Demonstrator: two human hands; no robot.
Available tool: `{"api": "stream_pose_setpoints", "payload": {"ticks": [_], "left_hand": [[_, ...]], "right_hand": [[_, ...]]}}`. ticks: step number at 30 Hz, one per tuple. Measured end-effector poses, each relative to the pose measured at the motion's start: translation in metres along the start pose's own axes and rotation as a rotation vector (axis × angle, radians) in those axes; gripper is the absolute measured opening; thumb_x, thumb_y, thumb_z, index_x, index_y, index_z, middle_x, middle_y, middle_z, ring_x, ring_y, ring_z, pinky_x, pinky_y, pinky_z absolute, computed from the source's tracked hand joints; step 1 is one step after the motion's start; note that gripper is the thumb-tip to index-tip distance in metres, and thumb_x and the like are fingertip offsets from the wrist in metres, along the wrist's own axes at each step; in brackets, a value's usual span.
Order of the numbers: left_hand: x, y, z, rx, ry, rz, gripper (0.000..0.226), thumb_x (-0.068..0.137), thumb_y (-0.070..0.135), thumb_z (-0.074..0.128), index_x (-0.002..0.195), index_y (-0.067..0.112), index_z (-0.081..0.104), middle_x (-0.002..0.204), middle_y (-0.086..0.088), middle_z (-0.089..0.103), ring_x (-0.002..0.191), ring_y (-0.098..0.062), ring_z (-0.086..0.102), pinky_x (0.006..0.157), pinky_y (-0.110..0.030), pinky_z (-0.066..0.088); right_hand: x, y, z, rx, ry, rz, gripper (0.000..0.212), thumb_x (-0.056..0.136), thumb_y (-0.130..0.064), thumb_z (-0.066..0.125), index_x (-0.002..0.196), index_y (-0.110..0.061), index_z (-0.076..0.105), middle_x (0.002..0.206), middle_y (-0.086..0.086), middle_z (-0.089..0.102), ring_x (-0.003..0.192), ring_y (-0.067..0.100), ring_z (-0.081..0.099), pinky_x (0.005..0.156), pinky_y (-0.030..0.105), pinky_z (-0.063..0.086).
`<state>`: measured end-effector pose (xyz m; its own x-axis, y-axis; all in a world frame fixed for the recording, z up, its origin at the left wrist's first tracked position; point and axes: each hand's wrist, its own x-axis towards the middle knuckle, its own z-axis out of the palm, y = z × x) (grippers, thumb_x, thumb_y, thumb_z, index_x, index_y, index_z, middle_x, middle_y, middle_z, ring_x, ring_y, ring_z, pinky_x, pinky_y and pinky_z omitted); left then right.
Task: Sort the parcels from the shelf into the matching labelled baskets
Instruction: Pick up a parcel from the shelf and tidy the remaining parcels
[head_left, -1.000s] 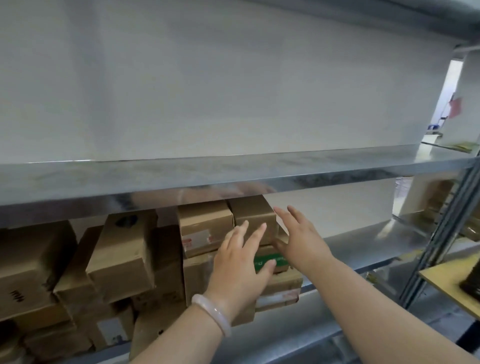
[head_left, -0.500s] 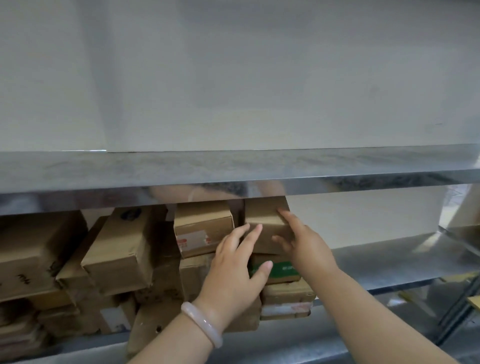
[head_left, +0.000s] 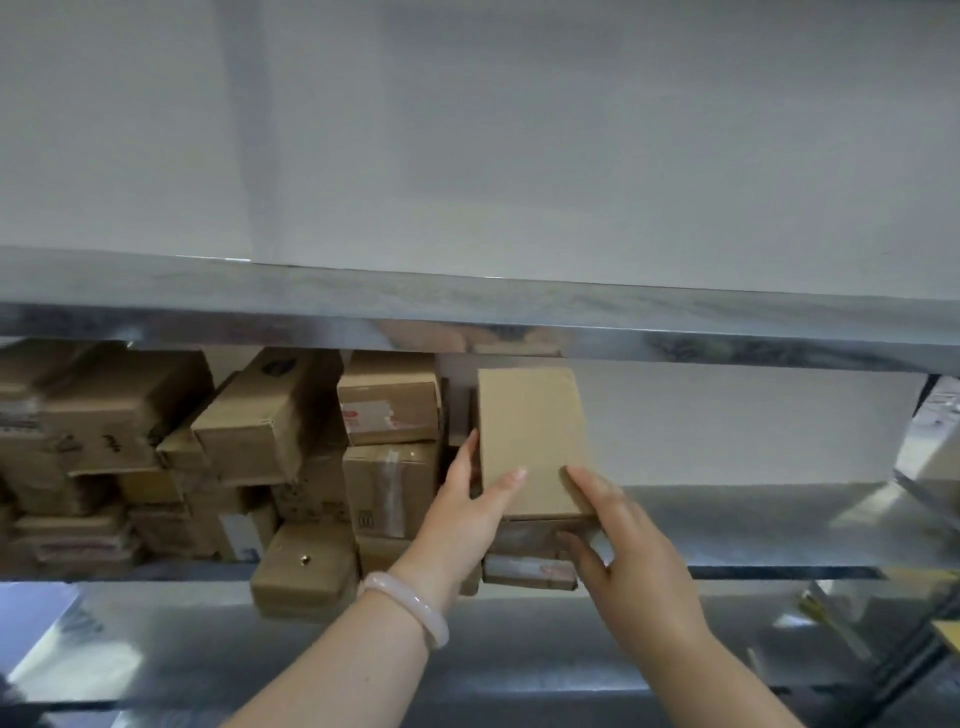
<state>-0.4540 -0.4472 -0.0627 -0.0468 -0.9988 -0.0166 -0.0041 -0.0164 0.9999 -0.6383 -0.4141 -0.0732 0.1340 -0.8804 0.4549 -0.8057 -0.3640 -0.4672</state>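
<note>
Left hand (head_left: 462, 514) and right hand (head_left: 641, 569) gripped the top box (head_left: 530, 431); dragging it could topple the stack (head_left: 527, 569) beneath.

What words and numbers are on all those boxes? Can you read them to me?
No word or number here can be read.
red-and-white label, on the upper middle box: too blurred.
white label, on the bottom box below the hands: too blurred.
dark marks, on the big left box: too blurred.
plain box, held by the left hand and right hand: no writing shows.
</note>
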Motion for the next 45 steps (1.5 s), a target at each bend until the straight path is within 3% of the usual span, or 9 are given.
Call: {"api": "stream_pose_setpoints", "payload": {"ticks": [3, 9, 13, 16, 22, 28, 33, 40, 45], "left_hand": [[-0.027, -0.015, -0.002, -0.115, 0.052, -0.009, 0.072, 0.074, 0.065, 0.071, 0.138, 0.058, 0.039, 0.119, 0.024, 0.064, 0.116, -0.004, 0.058, 0.092, -0.03, 0.049], [-0.086, -0.034, -0.01, -0.242, 0.167, -0.035, 0.077, 0.052, 0.075, 0.08, 0.122, 0.066, 0.048, 0.12, 0.022, 0.066, 0.118, -0.01, 0.059, 0.104, -0.041, 0.049], [-0.123, -0.035, -0.031, -0.009, 0.347, 0.025, 0.08, 0.08, 0.055, 0.073, 0.147, 0.053, 0.029, 0.141, 0.02, 0.05, 0.125, 0.001, 0.049, 0.101, -0.024, 0.045], [-0.15, -0.03, -0.052, 0.0, 0.37, 0.037, 0.117, 0.058, 0.073, 0.078, 0.152, 0.051, 0.012, 0.143, 0.019, 0.045, 0.124, 0.005, 0.048, 0.084, -0.01, 0.045], [-0.194, -0.028, -0.112, -0.391, 0.505, -0.033, 0.079, 0.063, 0.044, 0.087, 0.132, 0.038, 0.051, 0.113, 0.004, 0.073, 0.101, -0.019, 0.071, 0.074, -0.035, 0.059], [-0.237, -0.031, -0.182, -0.713, 0.568, -0.065, 0.058, 0.078, 0.042, 0.077, 0.128, 0.022, 0.057, 0.12, -0.012, 0.07, 0.107, -0.031, 0.069, 0.078, -0.045, 0.059], [-0.28, -0.03, -0.269, -0.299, 0.828, -0.057, 0.046, 0.087, 0.044, 0.068, 0.131, 0.041, 0.057, 0.125, 0.0, 0.069, 0.115, -0.024, 0.064, 0.095, -0.049, 0.055], [-0.339, -0.027, -0.375, -0.279, 0.849, 0.018, 0.085, 0.051, 0.06, 0.09, 0.125, 0.054, 0.05, 0.106, 0.004, 0.075, 0.097, -0.019, 0.073, 0.077, -0.038, 0.06], [-0.384, -0.032, -0.447, -0.27, 0.967, 0.03, 0.073, 0.071, 0.033, 0.084, 0.134, 0.046, 0.048, 0.102, 0.006, 0.076, 0.095, -0.022, 0.074, 0.087, -0.05, 0.059]], "right_hand": [[-0.018, -0.008, -0.006, 0.312, -0.056, 0.122, 0.07, 0.082, -0.06, 0.058, 0.132, -0.072, 0.011, 0.126, -0.041, 0.031, 0.109, -0.015, 0.041, 0.084, 0.013, 0.038], [-0.027, -0.026, -0.006, 1.084, -0.393, 0.471, 0.095, 0.057, -0.06, 0.07, 0.144, -0.044, 0.035, 0.138, -0.008, 0.047, 0.119, 0.016, 0.053, 0.099, 0.041, 0.05], [-0.04, -0.05, 0.013, 0.85, -0.322, 0.295, 0.088, 0.064, -0.052, 0.08, 0.141, -0.043, 0.038, 0.138, -0.008, 0.047, 0.124, 0.012, 0.049, 0.102, 0.042, 0.048], [-0.049, -0.081, 0.029, 0.544, -0.284, 0.03, 0.096, 0.067, -0.062, 0.077, 0.146, -0.042, 0.027, 0.14, -0.015, 0.038, 0.126, 0.001, 0.036, 0.103, 0.032, 0.041], [-0.066, -0.152, 0.056, 0.674, -0.462, -0.145, 0.092, 0.067, -0.082, 0.058, 0.138, -0.07, 0.002, 0.132, -0.05, 0.025, 0.125, -0.012, 0.032, 0.104, 0.031, 0.037], [-0.05, -0.22, 0.089, 1.042, -0.827, -0.024, 0.085, 0.05, -0.088, 0.065, 0.125, -0.074, 0.031, 0.151, -0.022, 0.028, 0.137, 0.011, 0.035, 0.113, 0.047, 0.035], [-0.059, -0.304, 0.146, 0.861, -0.635, -0.198, 0.072, 0.072, -0.052, 0.078, 0.133, -0.059, 0.039, 0.134, -0.024, 0.034, 0.124, 0.004, 0.042, 0.103, 0.031, 0.043], [-0.082, -0.427, 0.211, 0.732, -0.609, -0.457, 0.084, 0.061, -0.071, 0.068, 0.136, -0.058, 0.031, 0.128, -0.047, 0.017, 0.121, -0.015, 0.032, 0.082, 0.007, 0.045], [-0.104, -0.495, 0.252, 0.83, -0.701, -0.492, 0.072, 0.077, -0.051, 0.075, 0.13, -0.065, 0.03, 0.119, -0.058, 0.011, 0.118, -0.019, 0.031, 0.083, 0.002, 0.039]]}}
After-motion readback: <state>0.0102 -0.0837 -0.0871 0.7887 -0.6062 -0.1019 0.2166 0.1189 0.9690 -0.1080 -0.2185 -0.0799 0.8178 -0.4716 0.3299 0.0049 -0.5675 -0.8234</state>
